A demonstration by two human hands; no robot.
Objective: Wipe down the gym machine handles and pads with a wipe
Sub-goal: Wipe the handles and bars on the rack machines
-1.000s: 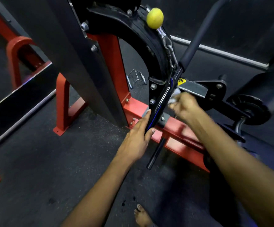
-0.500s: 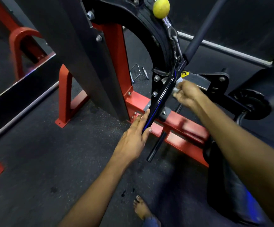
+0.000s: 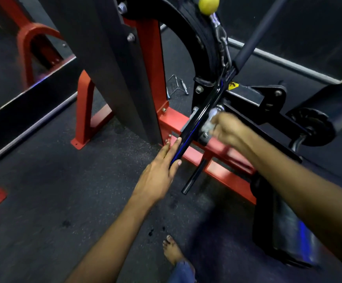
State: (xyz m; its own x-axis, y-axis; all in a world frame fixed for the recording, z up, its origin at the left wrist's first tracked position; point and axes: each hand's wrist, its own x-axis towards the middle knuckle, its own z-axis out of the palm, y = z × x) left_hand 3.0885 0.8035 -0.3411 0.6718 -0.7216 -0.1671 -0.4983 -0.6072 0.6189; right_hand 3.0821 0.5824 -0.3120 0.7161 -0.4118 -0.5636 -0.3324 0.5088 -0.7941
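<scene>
Dark speckled rubber floor [image 3: 43, 201] fills the lower half of the view, with a red steel frame [image 3: 217, 158] of a gym machine bolted across it toward 1 o'clock and a dark upright panel [image 3: 113, 64] rising at 11 o'clock. From the frame a glossy black handle bar [image 3: 202, 115] slants from 12 o'clock down toward the centre, meeting a matte grey padded bar [image 3: 253, 35] that runs on up to the top edge. The left hand [image 3: 157, 174] lies along the lower stretch of the black bar, fingers straight against one side and the thumb tip on the other, steadying it in a loose grip rather than a closed fist. The right hand [image 3: 229, 129], blurred, sits just right of the bar at 1 o'clock, its grip clenched on a crumpled white wipe [image 3: 211, 121] that touches the bar's side. A yellow ball [image 3: 208, 5] hangs at 12 o'clock above a chain [image 3: 224, 48] beside the curved black cam [image 3: 188, 31]. A black weight plate [image 3: 313, 129] rests at 3 o'clock, and a dark pad [image 3: 292, 237] lies at 4 o'clock. A bare foot [image 3: 173, 250] stands at 6 o'clock.
</scene>
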